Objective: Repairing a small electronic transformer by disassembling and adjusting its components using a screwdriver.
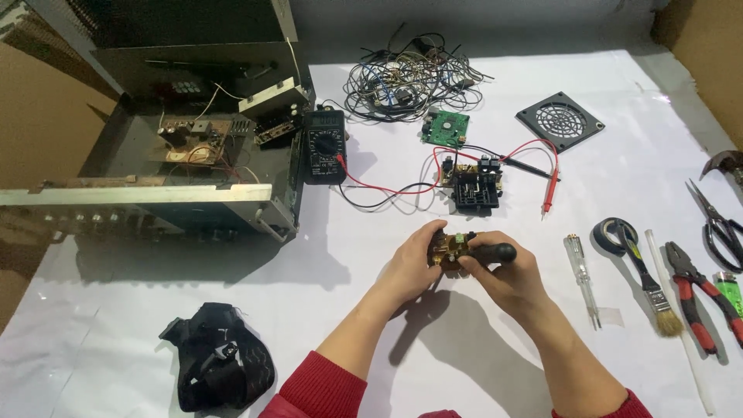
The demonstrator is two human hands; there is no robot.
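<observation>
fingers of left hand (410, 259) clamped on small circuit board (449, 249); right hand (507, 275) fingers wrapped round black-handled tool (492, 251) touching board.

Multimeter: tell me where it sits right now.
In the head view the black multimeter lies upper left of centre, against the open metal chassis, its red and black leads trailing right.

Both forearms reach in from the bottom edge, red sleeves pushed up near the elbows, and they angle toward each other. The left hand (409, 262) curls in from the left, fingers wrapped and thumb on top. The right hand (503, 275) meets it, knuckles up, fingers closed tight. The two hands sit almost touching, raised just above the surface.
</observation>
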